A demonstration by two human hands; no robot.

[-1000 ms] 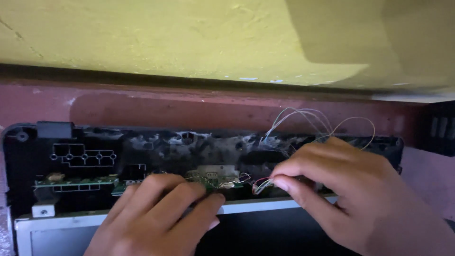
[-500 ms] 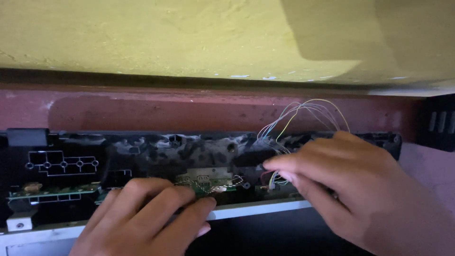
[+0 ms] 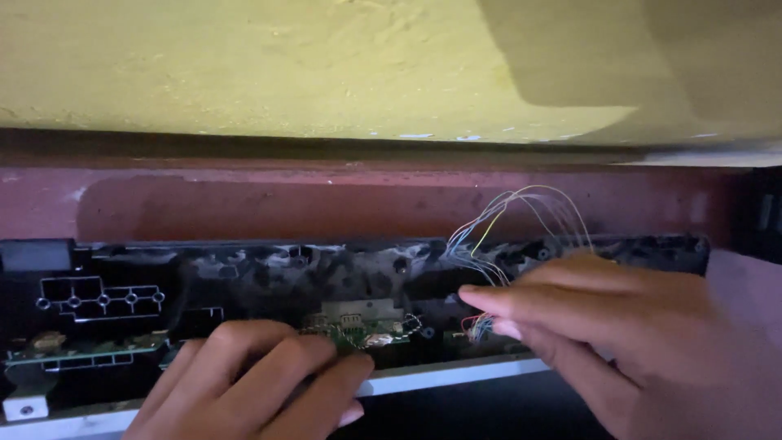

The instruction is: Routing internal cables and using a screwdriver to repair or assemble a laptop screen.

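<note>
A: What's changed under my fingers?

B: My right hand [image 3: 627, 342] has slid left; its fingertips [image 3: 476, 297] now pinch narrowly at the thin coloured wires [image 3: 521, 220], whose loop stands higher than a second ago. So the wire work goes on at the same joint.

A: And the left hand [image 3: 261, 379]?

B: Flat, fingers together, pressing the small green circuit board [image 3: 354, 330] inside the long black plastic housing [image 3: 244, 277], against the dull red ledge [image 3: 326, 204].
</note>
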